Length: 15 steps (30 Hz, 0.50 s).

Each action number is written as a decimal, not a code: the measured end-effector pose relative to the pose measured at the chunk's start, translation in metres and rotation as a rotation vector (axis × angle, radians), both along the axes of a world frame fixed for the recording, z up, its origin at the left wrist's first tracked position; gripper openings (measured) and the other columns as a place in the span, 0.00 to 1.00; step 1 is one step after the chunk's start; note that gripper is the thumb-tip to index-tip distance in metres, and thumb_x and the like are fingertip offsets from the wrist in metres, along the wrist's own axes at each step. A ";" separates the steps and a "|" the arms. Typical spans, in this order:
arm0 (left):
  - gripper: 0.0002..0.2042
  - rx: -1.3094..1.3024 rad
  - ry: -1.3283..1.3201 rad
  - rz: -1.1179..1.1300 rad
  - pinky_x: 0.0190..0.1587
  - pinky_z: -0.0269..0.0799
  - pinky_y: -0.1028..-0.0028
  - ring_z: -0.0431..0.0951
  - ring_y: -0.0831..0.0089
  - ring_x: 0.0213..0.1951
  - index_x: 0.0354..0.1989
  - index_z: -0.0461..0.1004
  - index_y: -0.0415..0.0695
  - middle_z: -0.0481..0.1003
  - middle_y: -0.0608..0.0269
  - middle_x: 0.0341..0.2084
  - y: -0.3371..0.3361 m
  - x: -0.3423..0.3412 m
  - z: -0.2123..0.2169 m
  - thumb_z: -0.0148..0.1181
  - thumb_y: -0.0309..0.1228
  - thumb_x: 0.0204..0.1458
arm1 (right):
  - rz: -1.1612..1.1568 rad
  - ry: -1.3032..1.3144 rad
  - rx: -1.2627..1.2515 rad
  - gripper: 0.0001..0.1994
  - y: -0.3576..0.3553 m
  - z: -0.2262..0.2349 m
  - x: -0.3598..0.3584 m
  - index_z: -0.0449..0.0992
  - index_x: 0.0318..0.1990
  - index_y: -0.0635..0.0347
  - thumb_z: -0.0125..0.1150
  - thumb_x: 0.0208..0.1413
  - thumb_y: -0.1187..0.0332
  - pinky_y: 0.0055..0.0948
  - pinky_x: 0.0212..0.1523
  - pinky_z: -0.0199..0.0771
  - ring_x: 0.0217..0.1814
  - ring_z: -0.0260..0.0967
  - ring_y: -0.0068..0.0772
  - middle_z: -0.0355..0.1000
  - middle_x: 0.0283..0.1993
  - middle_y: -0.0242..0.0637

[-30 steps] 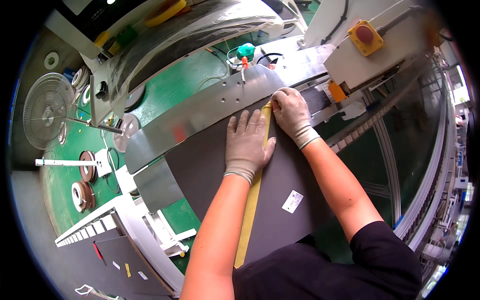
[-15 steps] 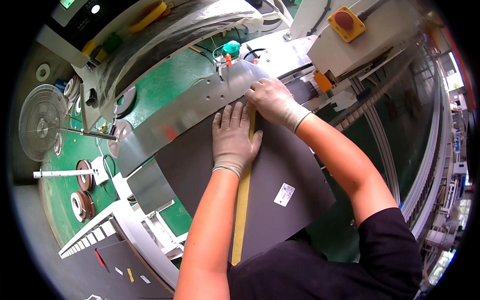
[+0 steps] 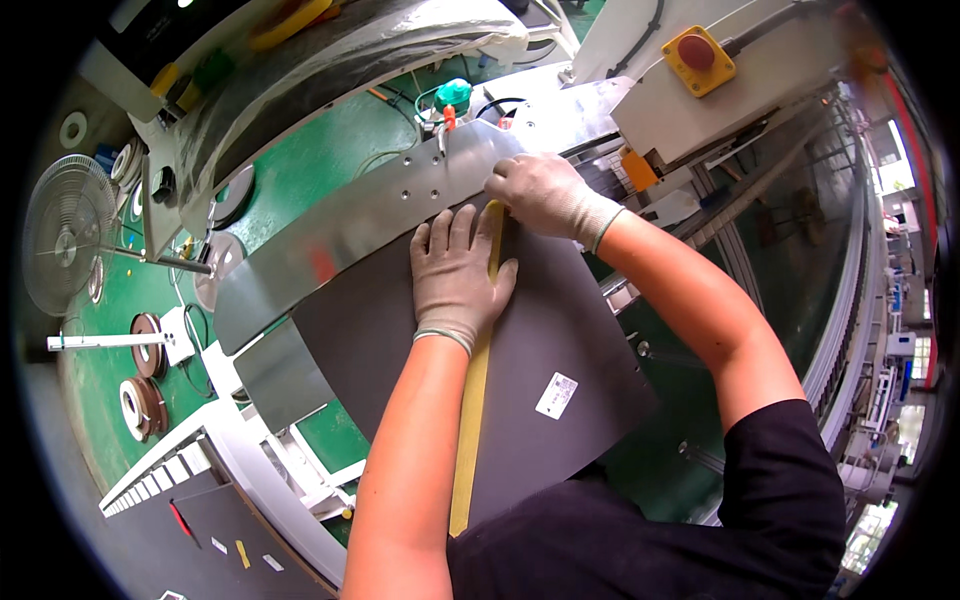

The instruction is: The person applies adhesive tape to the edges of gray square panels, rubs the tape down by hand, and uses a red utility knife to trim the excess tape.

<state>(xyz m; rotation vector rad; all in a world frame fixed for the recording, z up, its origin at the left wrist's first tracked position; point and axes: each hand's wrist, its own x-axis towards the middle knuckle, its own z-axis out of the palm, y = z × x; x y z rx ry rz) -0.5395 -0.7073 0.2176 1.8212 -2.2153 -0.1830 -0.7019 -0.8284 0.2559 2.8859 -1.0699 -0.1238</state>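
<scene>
No words or numbers could be read. A white rectangular label (image 3: 556,396) with dark print too small to make out lay aslant on the dark grey panel (image 3: 565,320), right of the yellow tape strip (image 3: 472,430). Two small white stickers (image 3: 273,563) lay on another dark panel (image 3: 225,515), lower left, their surfaces too small to decipher.

A factory workshop: green floor (image 3: 310,165), metal table (image 3: 370,222), push button (image 3: 697,53) (red on yellow).

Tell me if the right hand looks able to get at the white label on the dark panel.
Probably yes: the white label lies uncovered on the dark panel, and nothing visible stands between it and the right hand.
</scene>
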 end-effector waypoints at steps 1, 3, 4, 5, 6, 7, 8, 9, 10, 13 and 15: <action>0.35 0.004 0.011 -0.001 0.73 0.45 0.52 0.58 0.59 0.69 0.70 0.65 0.51 0.64 0.60 0.66 0.000 0.002 0.001 0.56 0.55 0.55 | -0.061 -0.154 0.040 0.15 0.001 0.000 -0.002 0.79 0.47 0.52 0.65 0.50 0.71 0.45 0.49 0.78 0.47 0.77 0.47 0.75 0.42 0.40; 0.35 -0.016 0.011 0.013 0.72 0.47 0.53 0.59 0.60 0.68 0.68 0.66 0.50 0.65 0.61 0.64 -0.002 0.006 0.002 0.58 0.55 0.54 | -0.164 -0.466 0.111 0.17 -0.001 0.007 -0.004 0.78 0.50 0.53 0.65 0.51 0.71 0.45 0.49 0.78 0.48 0.77 0.50 0.76 0.44 0.42; 0.35 -0.025 0.009 0.014 0.72 0.48 0.53 0.59 0.60 0.68 0.68 0.67 0.50 0.65 0.61 0.64 -0.002 0.008 0.002 0.59 0.54 0.53 | -0.084 -0.503 0.163 0.21 -0.002 0.010 -0.007 0.77 0.54 0.53 0.65 0.51 0.71 0.44 0.52 0.78 0.50 0.76 0.53 0.76 0.47 0.44; 0.35 -0.021 0.022 0.011 0.72 0.49 0.53 0.59 0.59 0.67 0.68 0.67 0.50 0.65 0.61 0.63 -0.006 0.002 0.003 0.59 0.54 0.52 | 0.040 -0.485 0.131 0.20 -0.005 0.005 -0.022 0.76 0.54 0.51 0.66 0.51 0.68 0.43 0.52 0.79 0.52 0.76 0.47 0.74 0.51 0.41; 0.36 -0.020 0.041 0.001 0.71 0.49 0.53 0.59 0.59 0.67 0.67 0.67 0.50 0.65 0.61 0.63 -0.011 -0.004 0.003 0.60 0.54 0.52 | 0.061 -0.372 0.105 0.20 -0.005 0.006 -0.030 0.77 0.54 0.52 0.66 0.50 0.69 0.43 0.51 0.79 0.52 0.76 0.48 0.75 0.48 0.42; 0.36 -0.016 0.060 -0.017 0.71 0.50 0.53 0.60 0.58 0.67 0.67 0.67 0.49 0.65 0.61 0.63 -0.015 -0.012 0.002 0.61 0.54 0.51 | 0.070 -0.258 0.083 0.21 -0.002 0.003 -0.036 0.77 0.54 0.53 0.65 0.49 0.70 0.43 0.50 0.79 0.51 0.76 0.49 0.76 0.46 0.42; 0.36 -0.021 0.066 -0.036 0.71 0.50 0.53 0.60 0.58 0.67 0.67 0.66 0.49 0.65 0.60 0.62 -0.018 -0.023 0.003 0.62 0.54 0.50 | 0.034 -0.195 0.102 0.17 -0.001 0.008 -0.046 0.78 0.50 0.53 0.65 0.50 0.69 0.42 0.49 0.79 0.51 0.76 0.48 0.76 0.44 0.41; 0.37 -0.038 0.078 -0.052 0.70 0.51 0.53 0.60 0.57 0.66 0.67 0.66 0.48 0.65 0.60 0.62 -0.019 -0.026 0.004 0.62 0.53 0.50 | -0.002 -0.128 0.112 0.14 -0.003 0.012 -0.046 0.79 0.46 0.53 0.64 0.50 0.69 0.42 0.48 0.80 0.50 0.77 0.46 0.76 0.43 0.39; 0.38 -0.041 0.061 -0.042 0.70 0.51 0.53 0.60 0.56 0.66 0.68 0.65 0.48 0.65 0.60 0.62 -0.019 -0.028 0.006 0.63 0.54 0.49 | 0.073 -0.139 0.044 0.07 -0.011 0.001 -0.047 0.79 0.38 0.52 0.62 0.50 0.68 0.41 0.46 0.80 0.47 0.77 0.44 0.75 0.41 0.38; 0.39 -0.067 0.048 0.012 0.70 0.51 0.52 0.60 0.54 0.66 0.68 0.66 0.47 0.65 0.57 0.63 -0.013 0.001 0.002 0.63 0.53 0.49 | -0.007 -0.094 0.134 0.06 -0.013 0.010 0.004 0.80 0.34 0.57 0.61 0.51 0.68 0.41 0.46 0.81 0.47 0.79 0.45 0.78 0.39 0.42; 0.38 -0.044 0.009 0.013 0.71 0.50 0.51 0.60 0.52 0.67 0.68 0.67 0.46 0.65 0.54 0.63 -0.013 0.001 0.002 0.63 0.52 0.50 | -0.098 -0.130 0.143 0.08 -0.005 0.012 0.008 0.80 0.37 0.58 0.60 0.52 0.68 0.42 0.46 0.81 0.46 0.80 0.48 0.78 0.42 0.45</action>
